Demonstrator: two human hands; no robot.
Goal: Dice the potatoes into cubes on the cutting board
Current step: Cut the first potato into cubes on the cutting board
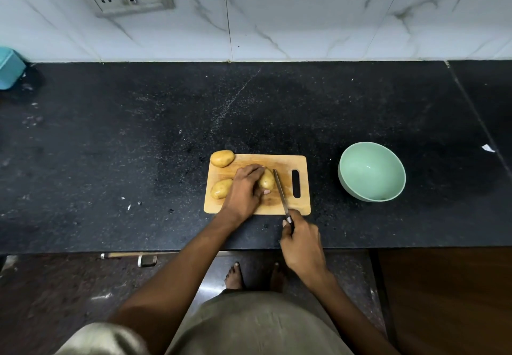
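With your left hand (pixel 245 188) gripping the potato (pixel 267 179) at frame centre, tuck fingertips while your right hand (pixel 300 243) holding the knife (pixel 280 191) slices straight down

— What's the left hand (pixel 245 188) doing?
— Holding a potato (pixel 267 179) on the cutting board (pixel 288 163), fingers (pixel 253 170) curled over it.
— And the right hand (pixel 300 243)?
— Gripping a knife (pixel 280 191), its blade just right of those fingertips, beside the potato.

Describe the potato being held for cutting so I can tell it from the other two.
On the black counter, find the wooden cutting board. The held potato sits mid-board under the left hand, knife just to its right. The other potatoes lie untouched at the board's left edge.
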